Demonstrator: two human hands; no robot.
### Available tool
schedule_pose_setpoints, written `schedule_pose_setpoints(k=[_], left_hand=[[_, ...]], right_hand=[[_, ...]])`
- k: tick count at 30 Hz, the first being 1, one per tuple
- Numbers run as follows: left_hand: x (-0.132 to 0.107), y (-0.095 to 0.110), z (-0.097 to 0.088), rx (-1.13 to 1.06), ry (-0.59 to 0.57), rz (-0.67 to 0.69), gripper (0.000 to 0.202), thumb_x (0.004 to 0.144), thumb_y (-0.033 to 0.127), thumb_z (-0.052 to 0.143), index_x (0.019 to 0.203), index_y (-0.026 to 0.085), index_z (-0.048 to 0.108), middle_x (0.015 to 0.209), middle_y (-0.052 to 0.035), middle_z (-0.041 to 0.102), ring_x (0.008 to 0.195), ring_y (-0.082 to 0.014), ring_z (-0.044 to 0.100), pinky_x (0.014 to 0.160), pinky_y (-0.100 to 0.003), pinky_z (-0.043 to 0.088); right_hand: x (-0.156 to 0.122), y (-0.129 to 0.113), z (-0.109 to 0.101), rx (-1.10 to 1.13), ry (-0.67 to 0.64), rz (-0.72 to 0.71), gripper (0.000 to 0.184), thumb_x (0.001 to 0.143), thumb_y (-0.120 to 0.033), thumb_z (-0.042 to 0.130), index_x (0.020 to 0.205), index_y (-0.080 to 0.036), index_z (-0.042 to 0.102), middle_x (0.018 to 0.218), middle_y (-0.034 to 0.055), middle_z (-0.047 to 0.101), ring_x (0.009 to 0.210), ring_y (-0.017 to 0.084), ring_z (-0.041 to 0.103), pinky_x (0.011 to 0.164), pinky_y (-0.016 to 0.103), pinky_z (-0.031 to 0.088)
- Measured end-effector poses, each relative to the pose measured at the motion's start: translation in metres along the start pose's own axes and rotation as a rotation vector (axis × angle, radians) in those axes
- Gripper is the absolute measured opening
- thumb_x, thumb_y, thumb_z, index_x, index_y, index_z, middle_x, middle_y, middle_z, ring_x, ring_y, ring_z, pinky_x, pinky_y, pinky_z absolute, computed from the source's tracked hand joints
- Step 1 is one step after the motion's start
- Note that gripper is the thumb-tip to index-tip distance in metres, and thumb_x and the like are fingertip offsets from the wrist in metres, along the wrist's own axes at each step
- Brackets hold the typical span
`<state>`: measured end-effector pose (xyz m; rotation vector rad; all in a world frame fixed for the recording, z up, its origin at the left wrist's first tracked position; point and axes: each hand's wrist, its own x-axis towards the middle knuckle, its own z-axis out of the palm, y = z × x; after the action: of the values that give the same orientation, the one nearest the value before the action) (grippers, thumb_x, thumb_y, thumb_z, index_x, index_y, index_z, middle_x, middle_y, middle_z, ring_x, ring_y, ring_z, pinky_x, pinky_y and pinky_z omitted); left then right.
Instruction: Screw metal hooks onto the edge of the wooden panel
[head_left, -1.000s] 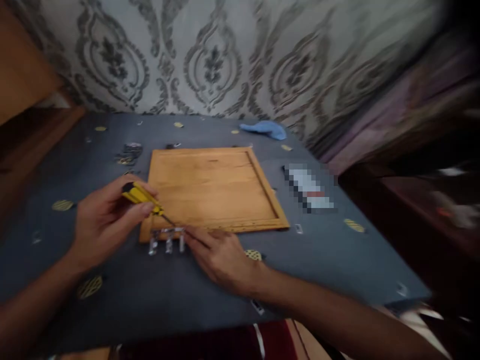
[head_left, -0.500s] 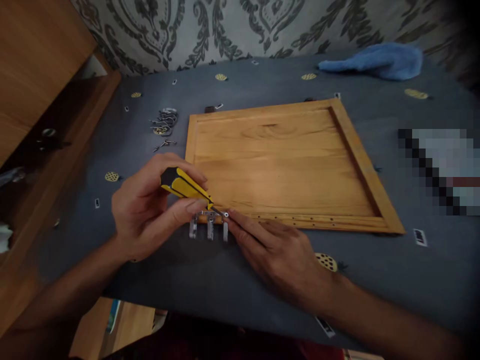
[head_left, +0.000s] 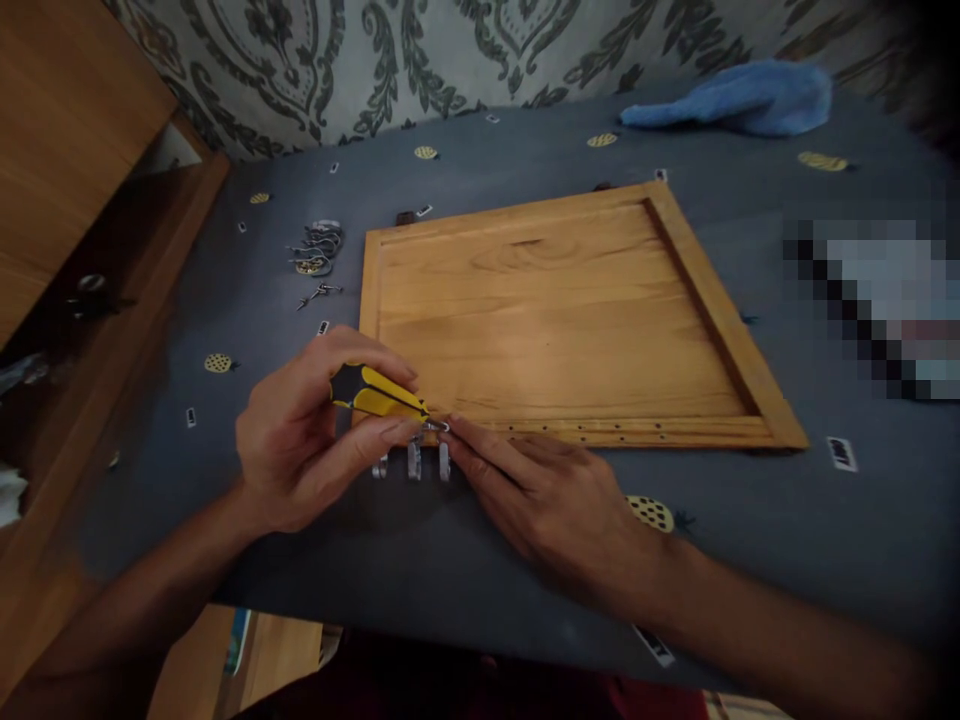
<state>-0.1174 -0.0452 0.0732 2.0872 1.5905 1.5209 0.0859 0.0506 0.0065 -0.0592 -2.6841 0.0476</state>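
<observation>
A yellow and black screwdriver (head_left: 384, 396) is pinched between the thumb and fingers of my left hand (head_left: 296, 435). Its shaft slants down to the right, toward a metal hook (head_left: 445, 461) at the near edge of a framed wooden board (head_left: 547, 320). My right hand (head_left: 551, 495) lies against that edge, its fingertips closed on the hook's upper part and partly hiding it. To the left, more metal hooks (head_left: 414, 460) hang in a row from the same edge. Small dark holes run along the near rail to the right of my fingers.
Loose metal hooks (head_left: 319, 245) lie piled beyond my left hand, with several small screws (head_left: 320, 293) nearby. A blue cloth (head_left: 739, 98) rests at the back right of the patterned grey cover (head_left: 465, 560). A wooden cabinet (head_left: 67, 130) stands on the left. Something blurred out is at the right.
The screwdriver has tilted flatter, and my left hand has shifted slightly right and down. My right hand stays at the hook. The whole view has moved a little.
</observation>
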Motion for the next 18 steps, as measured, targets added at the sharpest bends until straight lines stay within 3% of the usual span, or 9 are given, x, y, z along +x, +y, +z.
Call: schedule_pose_setpoints(k=[3, 8, 18], left_hand=[[-0.002, 0.002, 0.001, 0.058, -0.014, -0.009, 0.032, 0.084, 0.013, 0.068, 0.115, 0.02, 0.062, 0.093, -0.0018, 0.066, 0.084, -0.0162, 0.065, 0.069, -0.032, 0.054], [-0.002, 0.011, 0.007, 0.173, 0.153, -0.056, 0.055, 0.079, 0.019, 0.076, 0.128, 0.032, 0.055, 0.11, -0.0016, 0.061, 0.084, -0.0162, 0.07, 0.065, -0.031, 0.061], [0.002, 0.007, 0.005, 0.12, 0.018, -0.039, 0.056, 0.083, 0.018, 0.072, 0.131, 0.04, 0.052, 0.119, -0.0006, 0.063, 0.091, -0.0171, 0.07, 0.073, -0.033, 0.063]], right_hand=[[0.0, 0.0, 0.0, -0.007, 0.001, 0.004, 0.033, 0.092, -0.007, 0.048, 0.121, -0.008, 0.064, 0.128, 0.0119, 0.066, 0.09, 0.019, 0.066, 0.075, 0.034, 0.058], [0.0, 0.001, 0.001, -0.015, 0.034, 0.0, 0.033, 0.094, -0.009, 0.044, 0.12, -0.008, 0.064, 0.126, 0.0115, 0.067, 0.087, 0.019, 0.066, 0.073, 0.034, 0.057], [-0.001, -0.001, 0.001, -0.022, 0.006, 0.014, 0.036, 0.093, -0.008, 0.044, 0.124, -0.01, 0.062, 0.13, 0.0119, 0.064, 0.08, 0.019, 0.066, 0.067, 0.034, 0.056]])
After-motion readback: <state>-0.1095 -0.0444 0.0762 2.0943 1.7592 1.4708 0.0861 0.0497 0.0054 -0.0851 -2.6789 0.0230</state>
